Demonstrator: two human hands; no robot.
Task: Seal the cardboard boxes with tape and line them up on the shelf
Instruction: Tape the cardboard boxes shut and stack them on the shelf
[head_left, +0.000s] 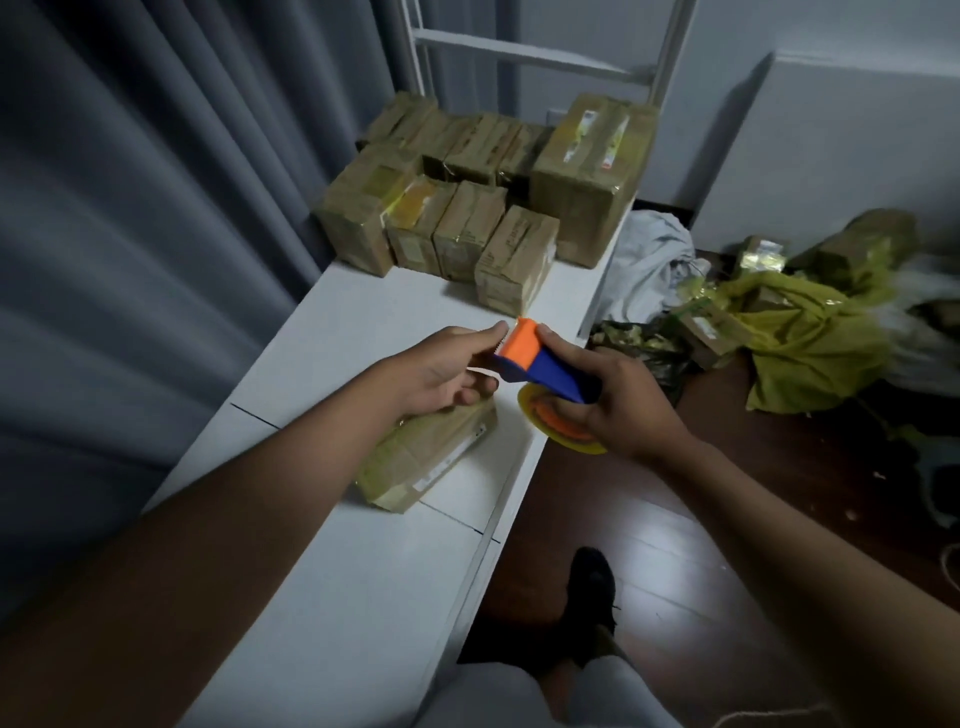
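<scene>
Two hands on the tape dispenser (540, 364): my right hand (618, 400) clasps its blue body, my left hand (441, 371) pinches at the orange cutter end. One cardboard box (431, 454) lies beneath, near the desk's (332, 597) right edge; I should draw tape free, then press it along the seam.

Boxes (483, 197) on shelf (363, 519), far end

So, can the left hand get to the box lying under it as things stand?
Probably yes: the left hand hovers right above the box, nothing lies between them, though its fingers are at the tape dispenser the right hand grips.
</scene>
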